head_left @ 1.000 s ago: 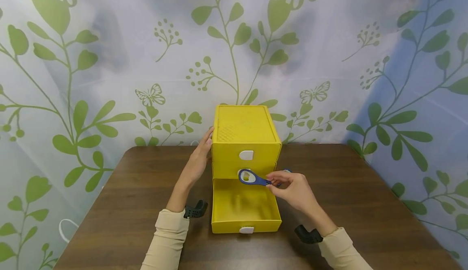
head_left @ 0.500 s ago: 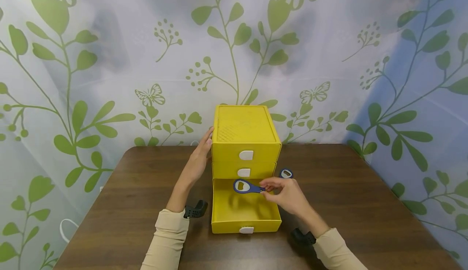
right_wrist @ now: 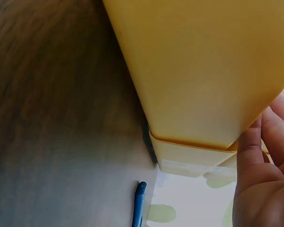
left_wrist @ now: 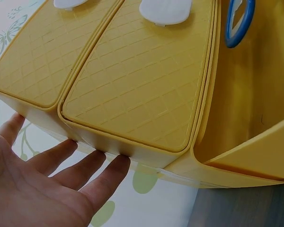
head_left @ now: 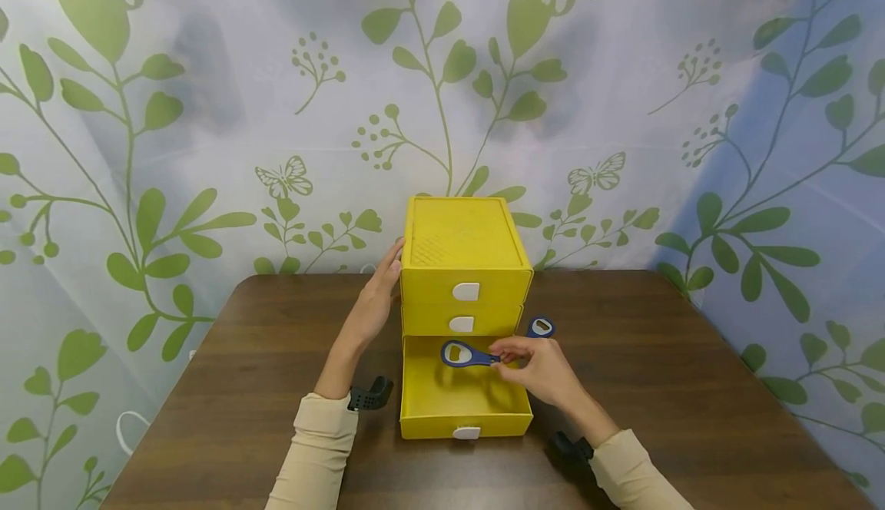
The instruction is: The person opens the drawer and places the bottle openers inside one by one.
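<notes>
A yellow three-tier drawer unit (head_left: pixel 465 233) stands on the table with its bottom drawer (head_left: pixel 456 399) pulled out. My left hand (head_left: pixel 369 310) rests its straight fingers against the unit's left side; in the left wrist view the fingertips (left_wrist: pixel 118 163) touch that wall. Above the open drawer, my right hand (head_left: pixel 542 368) pinches a blue bottle opener (head_left: pixel 473 356) with a pale metal head by its narrow end. The head points left, and the drawer floor below it is bare. In the right wrist view the drawer's side hides the held opener.
Another blue opener-like piece (head_left: pixel 541 327) lies on the table right of the unit, partly hidden by my right hand. The upper two drawers, with white tabs (head_left: pixel 465 292), are closed. A leaf-patterned curtain (head_left: pixel 311 110) hangs behind the brown table (head_left: pixel 276 341).
My right hand has moved left and down with the bottle opener, from in front of the middle drawer to over the open drawer. My left hand stays put.
</notes>
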Demonstrator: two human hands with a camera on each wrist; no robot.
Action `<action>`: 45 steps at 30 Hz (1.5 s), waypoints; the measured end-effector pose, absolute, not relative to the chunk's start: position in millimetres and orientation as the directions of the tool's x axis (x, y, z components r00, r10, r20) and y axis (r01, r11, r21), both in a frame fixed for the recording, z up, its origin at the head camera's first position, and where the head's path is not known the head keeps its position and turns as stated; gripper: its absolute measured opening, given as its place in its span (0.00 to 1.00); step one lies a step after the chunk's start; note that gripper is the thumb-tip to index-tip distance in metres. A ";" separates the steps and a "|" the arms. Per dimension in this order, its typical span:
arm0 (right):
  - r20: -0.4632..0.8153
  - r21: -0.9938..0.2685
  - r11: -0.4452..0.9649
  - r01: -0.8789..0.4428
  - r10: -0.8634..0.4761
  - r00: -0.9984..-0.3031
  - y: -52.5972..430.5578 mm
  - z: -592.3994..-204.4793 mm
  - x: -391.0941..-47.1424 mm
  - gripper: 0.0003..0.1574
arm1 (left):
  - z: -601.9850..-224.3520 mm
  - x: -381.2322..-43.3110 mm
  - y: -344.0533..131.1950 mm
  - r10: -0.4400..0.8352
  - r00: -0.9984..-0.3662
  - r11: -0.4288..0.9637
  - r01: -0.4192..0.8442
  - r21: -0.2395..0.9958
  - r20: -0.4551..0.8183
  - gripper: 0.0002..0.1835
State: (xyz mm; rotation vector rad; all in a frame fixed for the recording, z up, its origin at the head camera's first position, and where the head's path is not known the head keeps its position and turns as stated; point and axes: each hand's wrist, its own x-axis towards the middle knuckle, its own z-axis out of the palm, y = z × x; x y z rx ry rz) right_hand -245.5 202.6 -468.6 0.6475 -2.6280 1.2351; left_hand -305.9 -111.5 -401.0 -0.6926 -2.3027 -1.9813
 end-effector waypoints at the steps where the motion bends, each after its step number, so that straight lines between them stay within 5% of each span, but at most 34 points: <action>1: 0.324 -0.692 0.565 -0.451 -0.315 -0.892 202.4 -468.3 -245.4 0.13 | -401.1 -305.8 -111.5 0.313 -0.901 0.091 0.344 0.934 0.301 0.30; 20: 0.329 -0.697 0.536 -0.476 -0.351 -0.877 207.6 -463.5 -247.2 0.15 | -399.5 -305.0 -110.8 0.315 -0.901 0.106 0.346 0.932 0.298 0.30; 45: 0.337 -0.775 0.511 -0.372 -0.163 -0.927 239.5 -448.6 -252.8 0.18 | -402.0 -303.4 -110.0 0.296 -0.904 0.137 0.361 0.922 0.310 0.30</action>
